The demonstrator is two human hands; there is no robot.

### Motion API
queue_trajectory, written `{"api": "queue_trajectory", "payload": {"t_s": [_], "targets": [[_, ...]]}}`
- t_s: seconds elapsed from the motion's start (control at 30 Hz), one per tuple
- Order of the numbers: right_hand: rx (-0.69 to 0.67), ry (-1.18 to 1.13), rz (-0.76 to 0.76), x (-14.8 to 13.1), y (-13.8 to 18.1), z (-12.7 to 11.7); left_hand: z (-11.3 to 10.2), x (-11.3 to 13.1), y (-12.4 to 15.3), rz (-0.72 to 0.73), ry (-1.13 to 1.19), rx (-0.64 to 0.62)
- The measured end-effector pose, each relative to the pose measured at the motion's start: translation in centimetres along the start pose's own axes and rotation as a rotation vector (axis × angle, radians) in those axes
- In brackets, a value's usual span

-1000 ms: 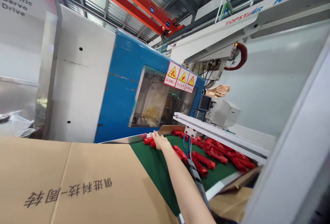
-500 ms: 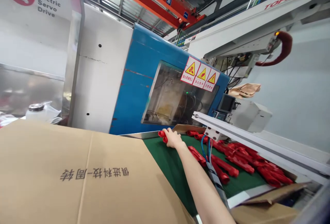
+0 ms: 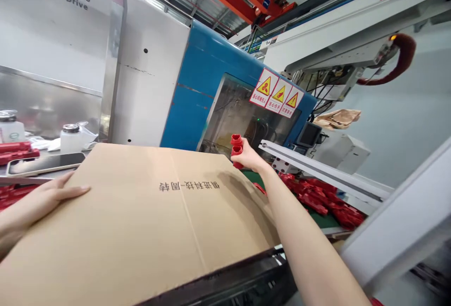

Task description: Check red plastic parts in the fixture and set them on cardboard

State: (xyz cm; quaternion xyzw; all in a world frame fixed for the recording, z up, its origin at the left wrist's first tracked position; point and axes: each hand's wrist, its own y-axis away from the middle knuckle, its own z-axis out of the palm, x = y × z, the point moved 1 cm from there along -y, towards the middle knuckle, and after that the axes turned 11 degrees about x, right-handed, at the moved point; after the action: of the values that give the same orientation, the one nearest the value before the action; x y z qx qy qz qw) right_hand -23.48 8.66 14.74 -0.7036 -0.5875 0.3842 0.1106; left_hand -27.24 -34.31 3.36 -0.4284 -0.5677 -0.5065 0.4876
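gripping two red plastic parts [image 3: 236,148] in a closed fist, the right hand [image 3: 246,158] hangs just past the far edge of the cardboard sheet [image 3: 148,216], above the green belt [image 3: 322,219]. the left hand [image 3: 42,198] lies flat and open on the sheet's near left edge. more red parts [image 3: 324,198] crowd the belt, far right. looks like the pick-up step; next calls for carrying them near without dropping one.

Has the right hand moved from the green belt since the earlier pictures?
Yes. The right hand has lifted off the green belt, gripping red parts, and now sits before the blue machine's window.
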Motion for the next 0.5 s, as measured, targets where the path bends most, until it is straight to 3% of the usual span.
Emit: {"api": "queue_trajectory", "payload": {"t_s": [0.1,0.23,0.33,0.5], "targets": [[0.045,-0.095,-0.034,-3.3,0.8,-1.8,2.4,-0.1,0.0,-0.179,0.087,-0.165],[-0.083,-0.159,-0.134,-7.7,3.7,-1.0,5.5,-1.9,0.7,-0.201,0.107,-0.252],[-0.245,-0.143,-0.233,-10.0,6.2,2.1,7.1,-3.2,1.0,-0.175,0.127,-0.304],[-0.433,0.052,-0.298,-11.9,8.4,9.8,8.0,-4.2,0.8,-0.134,0.11,-0.286]]}}
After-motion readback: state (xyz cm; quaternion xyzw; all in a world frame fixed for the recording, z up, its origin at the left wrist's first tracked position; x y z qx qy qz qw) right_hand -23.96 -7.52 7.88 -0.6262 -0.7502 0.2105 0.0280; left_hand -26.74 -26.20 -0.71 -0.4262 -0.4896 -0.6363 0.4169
